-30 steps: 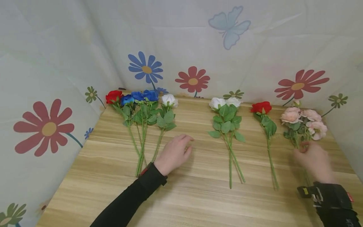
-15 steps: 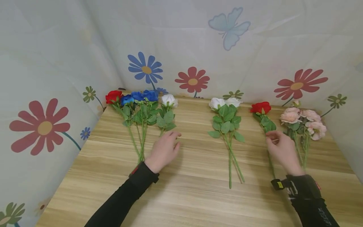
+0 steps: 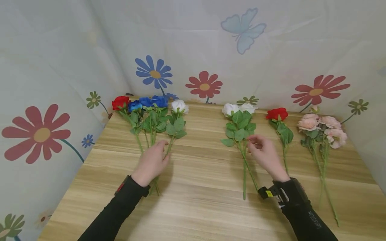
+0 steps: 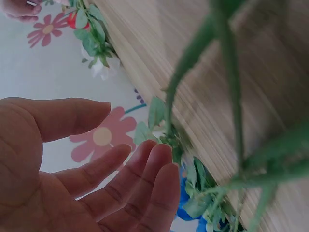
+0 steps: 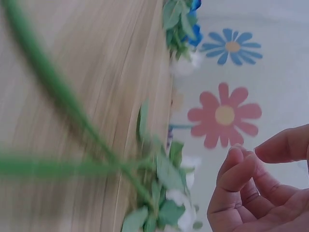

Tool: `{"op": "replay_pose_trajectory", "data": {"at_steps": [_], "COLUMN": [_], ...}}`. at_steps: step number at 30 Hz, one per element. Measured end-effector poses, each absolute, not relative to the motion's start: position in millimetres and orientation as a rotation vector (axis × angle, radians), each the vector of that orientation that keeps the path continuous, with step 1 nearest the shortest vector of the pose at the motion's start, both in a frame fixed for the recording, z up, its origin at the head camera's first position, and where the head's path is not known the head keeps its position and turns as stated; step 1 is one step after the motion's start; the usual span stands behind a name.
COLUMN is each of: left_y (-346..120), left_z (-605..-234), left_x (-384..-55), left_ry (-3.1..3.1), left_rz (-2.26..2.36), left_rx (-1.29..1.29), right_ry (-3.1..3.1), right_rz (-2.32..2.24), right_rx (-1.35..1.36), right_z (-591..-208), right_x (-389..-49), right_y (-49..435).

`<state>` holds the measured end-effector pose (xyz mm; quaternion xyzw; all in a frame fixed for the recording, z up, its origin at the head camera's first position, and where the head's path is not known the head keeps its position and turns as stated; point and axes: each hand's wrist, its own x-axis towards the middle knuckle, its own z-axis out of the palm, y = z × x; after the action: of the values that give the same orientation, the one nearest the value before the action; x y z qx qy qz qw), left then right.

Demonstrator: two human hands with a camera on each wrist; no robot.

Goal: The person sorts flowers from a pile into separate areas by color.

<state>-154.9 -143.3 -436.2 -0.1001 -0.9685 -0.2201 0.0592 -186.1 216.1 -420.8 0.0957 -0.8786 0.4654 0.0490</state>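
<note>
Over the stems of the left flower group is my left hand [image 3: 150, 164], its fingers slightly bent and nothing held, as the left wrist view shows. That group has a red rose [image 3: 120, 102], several blue roses [image 3: 158, 101] and a white rose [image 3: 180, 107]. Beside the crossed stems of two white roses [image 3: 231, 109] hovers my right hand [image 3: 266, 155]. In the right wrist view its fingers [image 5: 236, 181] are loosely curled, thumb near the fingertips, with nothing between them. Another red rose [image 3: 277, 114] and pink flowers [image 3: 309, 122] lie further right.
All the flowers lie on a wood-grain table [image 3: 199, 207], heads toward the back edge. A white curtain [image 3: 187, 40] printed with flowers and a butterfly hangs behind the table and along its sides.
My right hand has moved left from the pink flowers, past the red rose, to the white roses. My left hand has shifted left and toward me. The flowers stay in place.
</note>
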Motion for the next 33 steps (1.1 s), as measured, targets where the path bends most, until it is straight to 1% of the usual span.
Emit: {"op": "replay_pose_trajectory", "data": {"at_steps": [7, 17, 24, 33], "left_y": [-159, -162, -159, -157], "left_z": [-442, -445, -445, -450], "left_x": [-149, -139, -136, -134], "left_ry": [-2.970, -3.019, -3.076, -3.102], "left_rz": [-0.651, -0.614, -0.650, -0.627], "left_rx": [-0.258, -0.263, -0.248, -0.243], "right_ry": [-2.610, -2.502, -2.442, -2.417], "right_rz": [1.803, 2.138, 2.260, 2.345], "right_rx": [0.271, 0.248, 0.260, 0.323], "right_z": [-418, -421, -420, -422], "right_x": [-185, -181, -177, -173], "right_y": [177, 131, 114, 103]}}
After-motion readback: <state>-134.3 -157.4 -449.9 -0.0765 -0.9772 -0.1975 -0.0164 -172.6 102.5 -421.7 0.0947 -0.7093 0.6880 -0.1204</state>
